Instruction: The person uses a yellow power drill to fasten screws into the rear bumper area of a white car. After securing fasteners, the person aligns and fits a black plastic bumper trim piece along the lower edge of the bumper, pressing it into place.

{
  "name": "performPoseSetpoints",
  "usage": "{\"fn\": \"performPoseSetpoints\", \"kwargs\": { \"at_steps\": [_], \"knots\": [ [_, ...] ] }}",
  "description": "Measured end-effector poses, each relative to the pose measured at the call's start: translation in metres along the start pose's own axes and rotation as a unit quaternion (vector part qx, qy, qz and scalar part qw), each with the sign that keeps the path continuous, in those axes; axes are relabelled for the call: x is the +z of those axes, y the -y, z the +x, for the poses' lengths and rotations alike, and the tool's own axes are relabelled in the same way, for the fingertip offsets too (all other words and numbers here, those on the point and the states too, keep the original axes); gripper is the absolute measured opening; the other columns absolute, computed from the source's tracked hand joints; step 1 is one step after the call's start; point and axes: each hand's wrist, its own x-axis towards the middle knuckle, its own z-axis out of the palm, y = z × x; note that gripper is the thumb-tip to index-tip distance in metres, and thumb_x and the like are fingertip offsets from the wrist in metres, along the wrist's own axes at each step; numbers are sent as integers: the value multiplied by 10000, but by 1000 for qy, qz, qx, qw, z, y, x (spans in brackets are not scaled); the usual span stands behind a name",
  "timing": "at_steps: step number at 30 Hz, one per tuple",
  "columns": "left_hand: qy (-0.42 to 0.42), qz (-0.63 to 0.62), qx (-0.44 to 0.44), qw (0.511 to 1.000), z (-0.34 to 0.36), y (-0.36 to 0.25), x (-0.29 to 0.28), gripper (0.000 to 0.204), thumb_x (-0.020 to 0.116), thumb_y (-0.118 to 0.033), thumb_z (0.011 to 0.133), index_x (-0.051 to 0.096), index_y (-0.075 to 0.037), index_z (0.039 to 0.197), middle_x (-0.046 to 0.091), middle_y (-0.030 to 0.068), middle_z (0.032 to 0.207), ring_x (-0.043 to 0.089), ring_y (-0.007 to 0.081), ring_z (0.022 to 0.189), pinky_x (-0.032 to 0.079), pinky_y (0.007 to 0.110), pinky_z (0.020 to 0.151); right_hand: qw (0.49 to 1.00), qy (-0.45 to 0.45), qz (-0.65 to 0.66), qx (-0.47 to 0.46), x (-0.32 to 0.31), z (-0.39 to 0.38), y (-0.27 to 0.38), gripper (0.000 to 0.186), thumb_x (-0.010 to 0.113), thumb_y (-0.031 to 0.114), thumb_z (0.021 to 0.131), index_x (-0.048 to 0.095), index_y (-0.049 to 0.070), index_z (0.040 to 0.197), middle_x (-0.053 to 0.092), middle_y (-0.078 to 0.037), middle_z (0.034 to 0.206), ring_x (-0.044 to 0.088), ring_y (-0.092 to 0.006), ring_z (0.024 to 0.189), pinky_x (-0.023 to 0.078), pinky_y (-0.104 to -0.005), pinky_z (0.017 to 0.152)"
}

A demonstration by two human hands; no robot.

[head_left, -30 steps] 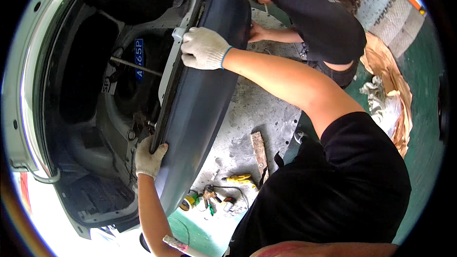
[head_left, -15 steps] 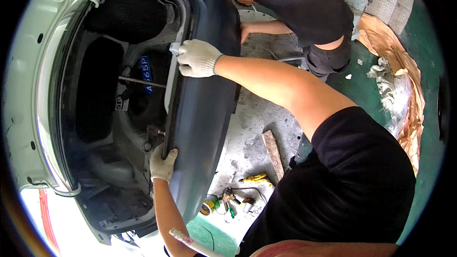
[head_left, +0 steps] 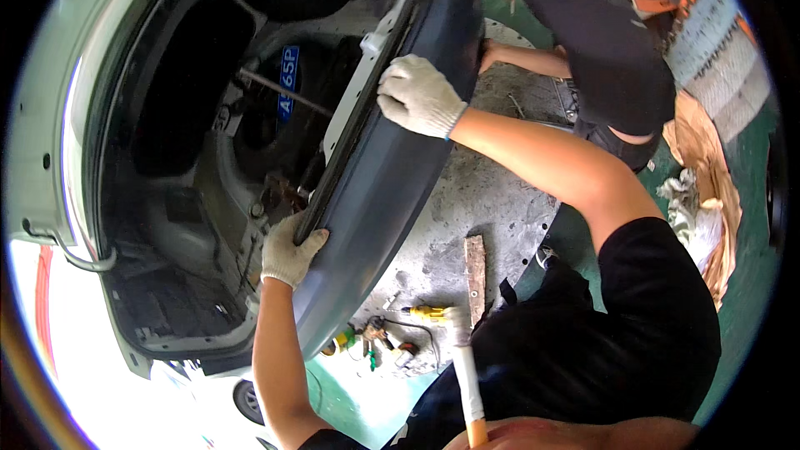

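Gripping the dark grey plastic car bumper (head_left: 392,192) with both white-gloved hands: left hand (head_left: 289,250) curled over its inner edge low down, fingers wrapped around the lip; right hand (head_left: 419,97) clamped on the same edge higher up. Held against the open rear of the white car body (head_left: 50,117), beside the dark boot cavity (head_left: 208,117) with its blue sticker (head_left: 288,82). Lying below on the stained concrete floor (head_left: 467,208): a short wooden strip (head_left: 476,268), a yellow-handled tool (head_left: 427,312) and small scattered parts (head_left: 375,337). Bending close at the bumper's far end, another person in a black shirt (head_left: 600,42). Crumpled brown paper (head_left: 708,192) on the green floor further right.
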Motion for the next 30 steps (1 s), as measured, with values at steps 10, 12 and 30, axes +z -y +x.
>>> {"fn": "performPoseSetpoints", "kwargs": {
  "at_steps": [10, 12, 30],
  "knots": [
    [-1, 94, 30, 995, 5, -37, -17, 745, 767, -636, 844, 750, -27, 1272, 769, 232, 1075, 731, 409, 1039, 550, 467, 968, 1000, -18, 14, -1, 1, 5, 5, 104, 752, 177, 859, 718, 85, 825, 699, -74, 970, 641, -329, 944, 529, -464, 831],
    [-4, 97, 5, 995, -6, -34, -21, 717, 764, -627, 842, 763, -39, 1253, 769, 231, 1058, 734, 404, 1017, 553, 466, 952, 1000, 19, 20, 4, -17, 8, 29, 130, 722, 196, 934, 761, 75, 963, 738, -91, 1122, 667, -335, 1050, 534, -455, 914],
    [18, 98, -21, 995, -9, -20, -19, 615, 700, -625, 899, 790, -114, 1230, 786, 178, 1074, 730, 372, 1033, 534, 467, 1000, 999, -23, -10, -24, -38, 33, 70, 343, 581, 269, 1066, 734, 40, 1271, 722, -164, 1313, 620, -353, 1306, 426, -471, 1165]
  ]
}}
